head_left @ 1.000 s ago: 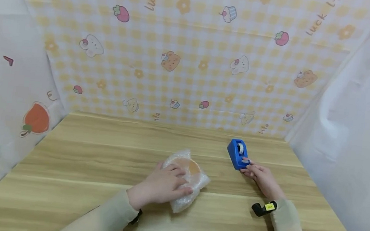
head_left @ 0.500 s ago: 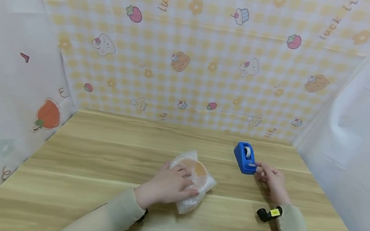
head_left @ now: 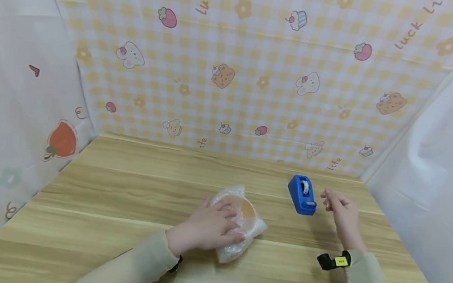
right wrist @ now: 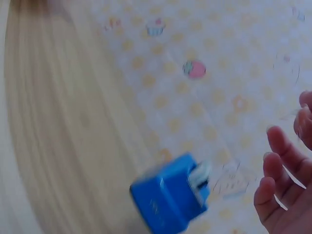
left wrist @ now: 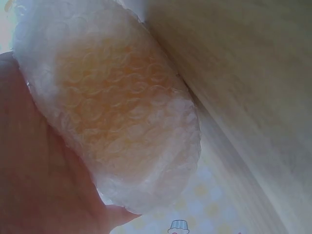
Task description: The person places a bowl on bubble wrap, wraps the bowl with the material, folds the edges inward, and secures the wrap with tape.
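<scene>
A round thing with an orange part, wrapped in bubble wrap [head_left: 254, 227], lies on the table. My left hand [head_left: 207, 227] rests across its top, fingers spread and thumb stretched along the near side. The left wrist view shows the bubble wrap [left wrist: 131, 112] up close, orange showing through, beside my palm. A blue tape dispenser [head_left: 300, 195] with a white roll stands farther right. Just right of its cutter end, my right hand [head_left: 342, 210] is raised, thumb and forefinger together on a small clear strip of tape [right wrist: 291, 117]. Its other fingers are loosely bent, apart from the dispenser [right wrist: 168, 195].
The wood-grain table [head_left: 139, 170] runs back to a yellow checked cloth [head_left: 242, 102] hung behind it. White cloth [head_left: 429, 177] closes off the right side, and a white printed cloth [head_left: 23, 101] the left. A black camera [head_left: 333, 260] is strapped to my right wrist.
My right hand has moved off the dispenser's cutter end, up and to the right, with the tape between its fingertips. My left hand stays on the bubble wrap. The head view has shifted slightly.
</scene>
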### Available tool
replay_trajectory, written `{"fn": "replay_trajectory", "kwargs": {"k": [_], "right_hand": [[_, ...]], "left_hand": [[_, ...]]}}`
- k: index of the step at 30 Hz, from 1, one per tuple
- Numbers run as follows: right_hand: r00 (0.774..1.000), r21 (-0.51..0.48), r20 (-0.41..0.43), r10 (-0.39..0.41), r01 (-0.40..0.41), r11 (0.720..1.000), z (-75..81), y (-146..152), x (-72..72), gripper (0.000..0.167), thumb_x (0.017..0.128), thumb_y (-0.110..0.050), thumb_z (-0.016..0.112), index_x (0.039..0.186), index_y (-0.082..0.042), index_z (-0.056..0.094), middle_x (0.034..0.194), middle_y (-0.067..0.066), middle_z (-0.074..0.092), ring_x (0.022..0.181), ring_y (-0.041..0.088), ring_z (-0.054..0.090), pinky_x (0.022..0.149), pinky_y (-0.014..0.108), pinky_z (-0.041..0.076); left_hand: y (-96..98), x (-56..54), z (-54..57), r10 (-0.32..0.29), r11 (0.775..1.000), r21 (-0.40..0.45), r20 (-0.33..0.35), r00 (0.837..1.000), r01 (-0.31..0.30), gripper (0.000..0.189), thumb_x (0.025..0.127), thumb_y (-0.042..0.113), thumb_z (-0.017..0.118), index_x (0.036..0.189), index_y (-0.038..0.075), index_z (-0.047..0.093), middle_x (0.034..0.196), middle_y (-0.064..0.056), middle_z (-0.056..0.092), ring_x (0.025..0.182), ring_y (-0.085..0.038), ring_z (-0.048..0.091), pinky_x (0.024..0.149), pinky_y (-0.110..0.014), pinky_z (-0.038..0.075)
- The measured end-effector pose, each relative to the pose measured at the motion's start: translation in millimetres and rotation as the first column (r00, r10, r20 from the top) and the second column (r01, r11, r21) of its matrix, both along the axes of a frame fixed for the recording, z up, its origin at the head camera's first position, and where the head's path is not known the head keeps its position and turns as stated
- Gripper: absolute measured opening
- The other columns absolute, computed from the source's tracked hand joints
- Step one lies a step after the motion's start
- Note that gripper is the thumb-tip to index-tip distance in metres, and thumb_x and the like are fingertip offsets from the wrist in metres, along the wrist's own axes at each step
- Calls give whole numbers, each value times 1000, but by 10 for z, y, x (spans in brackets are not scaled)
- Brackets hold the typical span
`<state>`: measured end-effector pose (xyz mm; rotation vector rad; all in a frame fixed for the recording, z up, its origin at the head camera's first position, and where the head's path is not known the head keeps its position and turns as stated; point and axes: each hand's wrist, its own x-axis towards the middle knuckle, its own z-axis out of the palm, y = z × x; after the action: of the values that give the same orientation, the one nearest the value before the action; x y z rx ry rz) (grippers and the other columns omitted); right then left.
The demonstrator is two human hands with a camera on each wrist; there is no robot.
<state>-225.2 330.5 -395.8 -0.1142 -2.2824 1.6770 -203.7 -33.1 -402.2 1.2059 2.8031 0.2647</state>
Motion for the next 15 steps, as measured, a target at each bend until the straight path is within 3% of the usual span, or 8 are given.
{"fn": "replay_trajectory", "kwargs": {"k": [3, 6, 11, 15], "right_hand": [[994, 116, -2, 111, -110, 987, 120, -168, 23, 47, 100, -30, 55, 70, 5, 54, 91, -1, 63, 96, 13, 53, 79, 21, 41], [969, 188, 36, 243, -245, 951, 220, -363, 3, 48, 100, -32, 55, 72, 7, 52, 89, 6, 60, 93, 18, 54, 76, 25, 42], [883, 287, 109, 457, -468, 836, 305, -670, -153, 40, 101, -26, 54, 71, 2, 54, 85, 11, 58, 80, 20, 53, 68, 32, 45], [829, 359, 181, 529, -556, 750, 363, -879, -259, 38, 100, -31, 55, 70, -8, 58, 84, 4, 59, 64, 12, 46, 59, 30, 42]], "left_hand": [[-2, 7, 12, -4, 1000, 6, -4, 1000, 4, 62, 95, 69, 24, 123, 33, 68, 144, 4, 49, 142, -21, 22, 110, -65, 10], [3, 9, 27, -10, 1000, 10, -7, 1000, 10, 61, 96, 68, 25, 122, 33, 68, 143, 4, 49, 142, -22, 22, 110, -65, 9], [12, 10, 42, -7, 1000, 14, 6, 1000, 7, 60, 96, 67, 27, 123, 31, 68, 143, 3, 50, 143, -23, 21, 110, -65, 9], [6, 6, 49, -6, 1000, 5, 10, 1000, 6, 61, 96, 67, 26, 122, 31, 68, 143, 3, 49, 143, -24, 20, 110, -66, 8]]}}
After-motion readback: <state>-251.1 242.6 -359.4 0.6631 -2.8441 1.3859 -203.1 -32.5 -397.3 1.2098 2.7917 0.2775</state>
